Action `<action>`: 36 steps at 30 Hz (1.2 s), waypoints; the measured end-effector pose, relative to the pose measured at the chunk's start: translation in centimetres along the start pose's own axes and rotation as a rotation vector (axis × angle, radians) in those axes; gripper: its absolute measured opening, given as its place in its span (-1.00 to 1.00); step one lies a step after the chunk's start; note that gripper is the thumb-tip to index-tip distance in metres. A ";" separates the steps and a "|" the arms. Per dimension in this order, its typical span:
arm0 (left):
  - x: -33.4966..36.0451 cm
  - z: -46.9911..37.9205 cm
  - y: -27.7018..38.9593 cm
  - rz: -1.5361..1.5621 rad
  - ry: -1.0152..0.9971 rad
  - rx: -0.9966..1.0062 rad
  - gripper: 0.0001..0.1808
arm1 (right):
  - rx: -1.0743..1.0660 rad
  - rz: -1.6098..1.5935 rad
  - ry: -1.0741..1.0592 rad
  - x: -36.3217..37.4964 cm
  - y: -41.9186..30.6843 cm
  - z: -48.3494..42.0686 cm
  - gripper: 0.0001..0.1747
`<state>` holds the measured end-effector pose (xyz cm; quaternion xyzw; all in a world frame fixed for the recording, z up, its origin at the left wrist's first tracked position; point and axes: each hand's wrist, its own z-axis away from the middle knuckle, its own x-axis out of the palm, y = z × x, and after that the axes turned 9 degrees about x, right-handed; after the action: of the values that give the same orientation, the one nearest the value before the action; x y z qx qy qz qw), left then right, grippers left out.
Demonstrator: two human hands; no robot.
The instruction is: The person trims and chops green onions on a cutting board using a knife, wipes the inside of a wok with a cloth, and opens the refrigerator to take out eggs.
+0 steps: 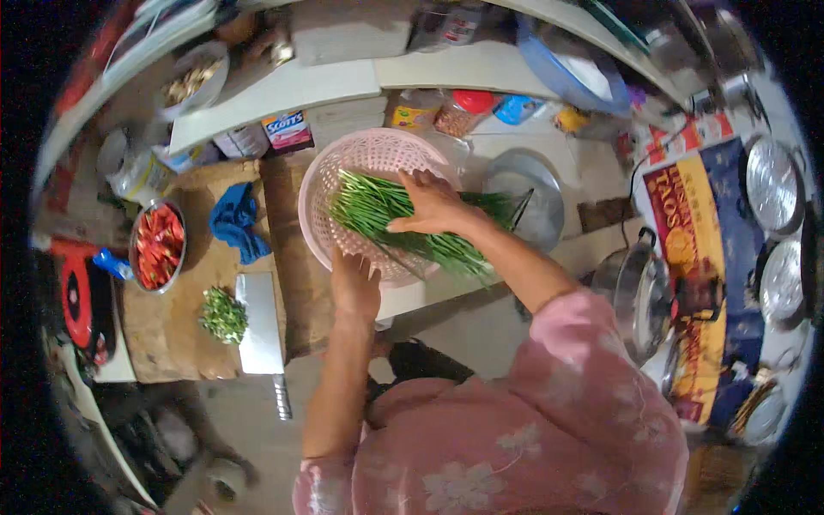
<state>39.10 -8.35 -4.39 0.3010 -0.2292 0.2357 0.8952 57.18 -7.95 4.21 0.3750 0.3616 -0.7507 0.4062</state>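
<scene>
A pink plastic colander (313, 212) stands before me with a bunch of long green chives (370, 203) lying across it, their leafy ends hanging past its right rim. My right hand (434, 203) rests spread on top of the bunch, fingers apart. At the near rim of the colander is my left hand (354, 283); its fingertips touch or curl over the edge, and whether they grip it is unclear. To the left, a cleaver (261, 322) lies flat on a wooden cutting board (151, 328), beside a small heap of chopped greens (223, 315).
A metal bowl of cut red tomatoes or peppers (159, 244) and a blue cloth (238, 222) are on the board. Behind the colander's right side stands a metal basin (544, 219). A lidded pot (634, 296) is at right. A shelf (290, 103) overhangs the back, above jars and boxes.
</scene>
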 end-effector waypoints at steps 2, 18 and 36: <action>0.5 2.7 0.5 0.009 -0.036 0.117 -0.50 | 0.053 0.148 0.031 2.2 -0.5 0.1 0.08; -11.2 9.5 2.6 -0.046 -0.079 0.251 -0.55 | -0.170 -0.011 0.201 7.8 3.5 -6.5 -0.50; -17.5 12.5 1.7 0.049 -0.093 0.204 -0.68 | -0.257 -0.042 0.518 5.3 -0.8 2.5 -0.19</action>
<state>21.10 -20.21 -4.37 0.3956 -0.2526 0.2652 0.8422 53.71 -11.54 1.05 0.4922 0.5531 -0.5863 0.3289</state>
